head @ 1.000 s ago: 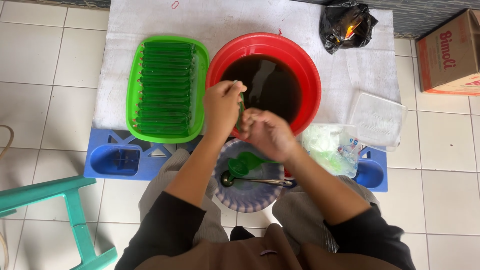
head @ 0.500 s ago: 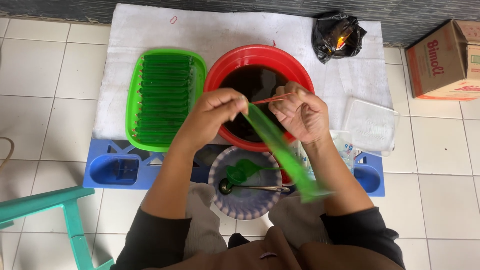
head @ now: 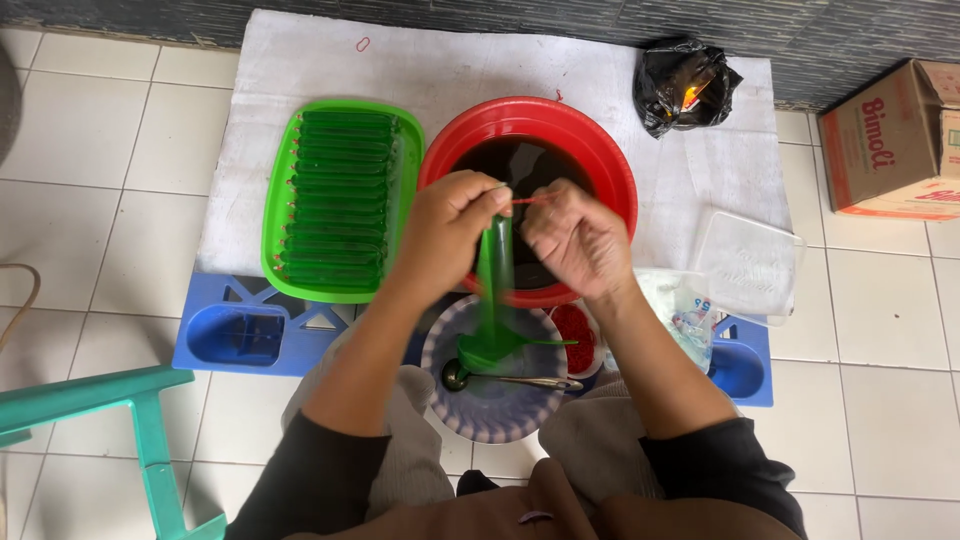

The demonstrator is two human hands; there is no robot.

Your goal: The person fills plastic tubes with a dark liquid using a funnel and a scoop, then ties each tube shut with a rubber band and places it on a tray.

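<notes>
White mat (head: 300,70) bears green tray (head: 275,200), red basin (head: 600,140), black bag (head: 685,85).

The scene is bright and evenly lit by soft, diffuse light that looks like daylight; no single source shows. Shadows are faint: only a soft dark band under the blue tray (head: 240,335) and the teal stool (head: 120,420). The dark liquid in the red basin (head: 600,150) carries a dull pale reflection, and the black plastic bag (head: 685,85) shows small glints. The white floor tiles (head: 90,180) stay free of harsh glare. The long green packet (head: 493,290) is smeared by motion blur, and the left hand (head: 450,225) and right hand (head: 575,240) are slightly soft. Tile lines bow a little toward the edges.
</notes>
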